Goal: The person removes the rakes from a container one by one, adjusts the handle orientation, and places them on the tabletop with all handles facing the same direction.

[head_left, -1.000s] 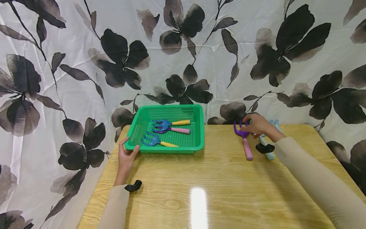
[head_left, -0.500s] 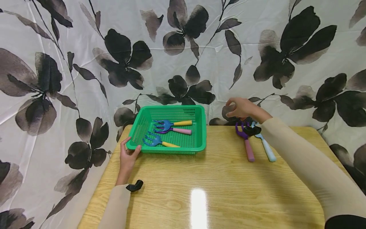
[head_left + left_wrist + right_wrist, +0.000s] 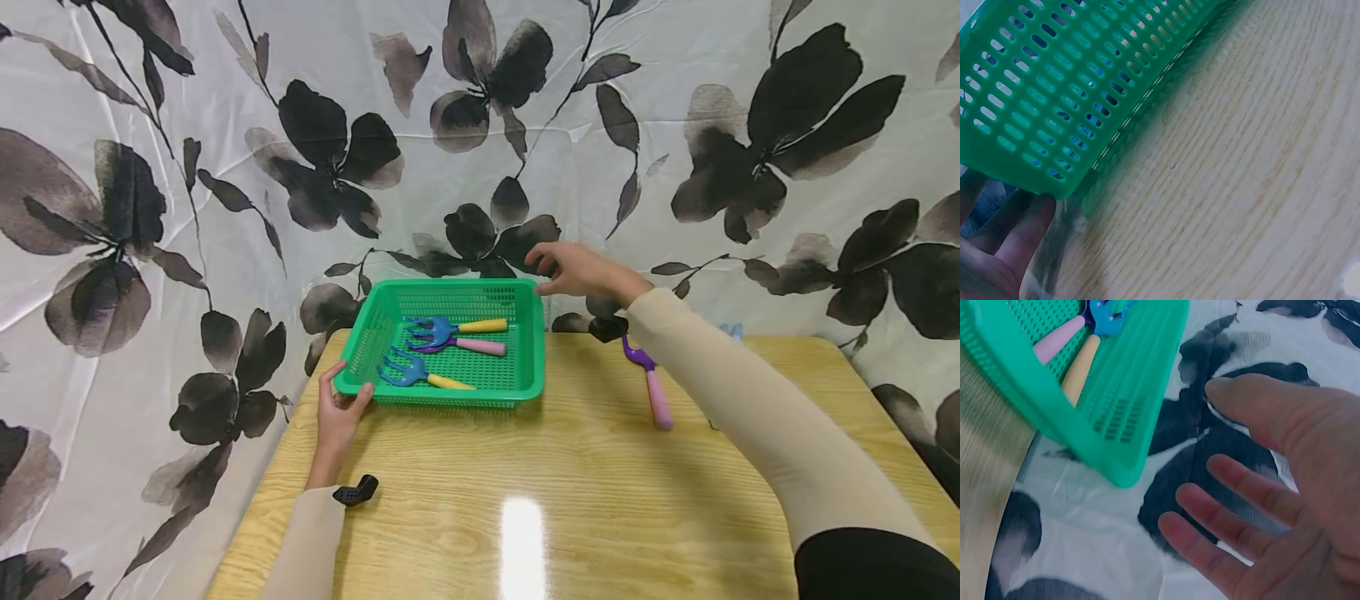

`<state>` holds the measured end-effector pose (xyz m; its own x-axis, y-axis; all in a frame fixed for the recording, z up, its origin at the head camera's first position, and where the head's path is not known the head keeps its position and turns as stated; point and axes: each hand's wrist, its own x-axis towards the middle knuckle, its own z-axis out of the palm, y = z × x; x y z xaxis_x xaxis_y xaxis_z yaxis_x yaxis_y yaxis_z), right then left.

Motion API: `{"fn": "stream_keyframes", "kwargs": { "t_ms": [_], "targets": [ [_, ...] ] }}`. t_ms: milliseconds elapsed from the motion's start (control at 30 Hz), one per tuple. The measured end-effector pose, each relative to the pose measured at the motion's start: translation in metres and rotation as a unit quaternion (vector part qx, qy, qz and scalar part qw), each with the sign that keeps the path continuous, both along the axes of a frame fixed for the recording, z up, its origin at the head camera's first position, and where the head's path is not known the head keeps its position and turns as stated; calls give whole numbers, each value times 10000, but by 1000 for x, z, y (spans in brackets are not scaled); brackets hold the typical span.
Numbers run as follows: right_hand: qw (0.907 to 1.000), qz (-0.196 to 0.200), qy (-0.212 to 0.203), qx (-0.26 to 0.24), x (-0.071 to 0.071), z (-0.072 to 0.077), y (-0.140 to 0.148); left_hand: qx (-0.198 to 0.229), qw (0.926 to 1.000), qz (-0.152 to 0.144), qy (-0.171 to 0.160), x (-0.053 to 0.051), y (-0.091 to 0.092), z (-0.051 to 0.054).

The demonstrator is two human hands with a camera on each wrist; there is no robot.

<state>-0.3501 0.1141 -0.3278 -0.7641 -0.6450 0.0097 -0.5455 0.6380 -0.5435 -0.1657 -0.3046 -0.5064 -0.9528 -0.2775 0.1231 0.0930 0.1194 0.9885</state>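
Observation:
A green plastic basket [image 3: 531, 367] stands at the back of the table. Inside lie two blue hand forks with yellow handles [image 3: 483, 326] and a purple hand fork with a pink handle [image 3: 482, 346]. My left hand [image 3: 339, 423] holds the basket's near left corner, thumb at the front rim and fingers at the side. Near the far right corner my right hand [image 3: 579, 268] hovers with fingers spread and nothing in them; the right wrist view shows it apart from the rim. Another purple hand fork with a pink handle [image 3: 659, 402] lies on the table under my right arm.
A light blue hand fork [image 3: 732, 332] lies farther right, mostly hidden by my right sleeve [image 3: 735, 392]. The wooden table [image 3: 480, 467] ends at a white curtain with dark flowers [image 3: 322, 158] just behind the basket.
My right hand has left the hand forks on the right and moved left, up to the basket's far right corner. The left hand keeps its place on the basket.

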Motion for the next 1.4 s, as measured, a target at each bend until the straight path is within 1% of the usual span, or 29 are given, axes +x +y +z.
{"fn": "stream_keyframes", "kwargs": {
  "t_ms": [100, 200, 233, 333, 433, 533, 700, 833, 933, 1100, 1233, 1400],
  "targets": [
    [9998, 200, 62, 10, -4, -4, -14, 74, 10000, 32, 33, -6, -4, -13],
    [9995, 305, 31, 50, -9, -8, -27, 90, 10000, 23, 16, -7, -6, -16],
    [9994, 331, 16, 74, -11, -10, -32, 78, 10000, 24, 7, -7, -6, -16],
    [9990, 414, -24, 168, -17, -16, -47, 39, 10000, -21, 33, 0, -2, -5],
    [9984, 521, -36, 224, -21, -23, -63, 23, 10000, 15, 52, 1, -3, -2],
    [9977, 625, -85, 261, -26, -31, -77, 67, 9999, 32, 78, -1, -4, -3],
    [9956, 803, -165, 454, -34, -47, -98, 147, 9997, -33, 172, -4, -5, -4],
    [9926, 876, -493, 677, -39, -59, -113, 142, 9997, -27, 203, -4, -5, -5],
    [9907, 822, -712, 821, -42, -68, -121, 123, 9997, -20, 210, -4, -4, -4],
    [9902, 753, -809, 860, -44, -80, -130, 123, 9998, -46, 161, -3, -4, -3],
    [9889, 744, -872, 942, -44, -88, -136, 147, 9998, -7, 93, -3, -6, -4],
    [9869, 634, -1033, 1068, -45, -98, -137, 253, 9996, -3, 132, -5, -8, -7]
  ]
}}
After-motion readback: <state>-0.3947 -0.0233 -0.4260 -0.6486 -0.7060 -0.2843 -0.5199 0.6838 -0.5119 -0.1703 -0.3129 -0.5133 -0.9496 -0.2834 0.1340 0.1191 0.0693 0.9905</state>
